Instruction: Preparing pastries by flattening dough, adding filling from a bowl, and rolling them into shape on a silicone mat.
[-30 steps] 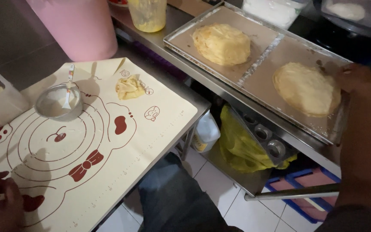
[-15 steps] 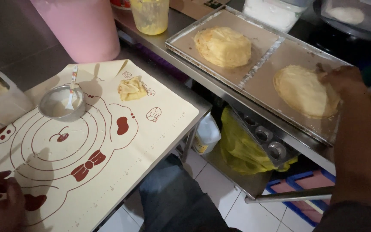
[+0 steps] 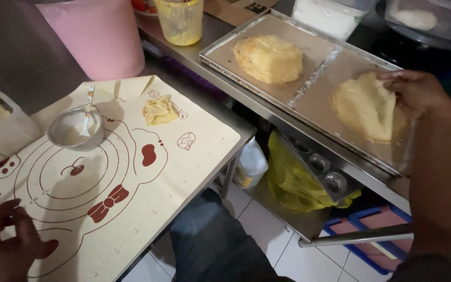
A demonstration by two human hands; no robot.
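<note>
Head view: right hand (image 3: pixel 416 93) grips the dough (image 3: pixel 365 107) on the tray (image 3: pixel 317 83) at 2 o'clock. Left hand (image 3: pixel 3 245) rests loosely curled, holding nothing, on the mat (image 3: pixel 184 167) at 8 o'clock.

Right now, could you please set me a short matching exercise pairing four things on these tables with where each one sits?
Things:
1. right hand
2. left hand
3. spoon
4. small dough piece

Places:
A. in the metal bowl
B. lifting the dough sheet on the right tray
C. bare on the mat, near its far edge
D. on the near corner of the baking mat

Pairs: 1-B, 2-D, 3-A, 4-C
</note>
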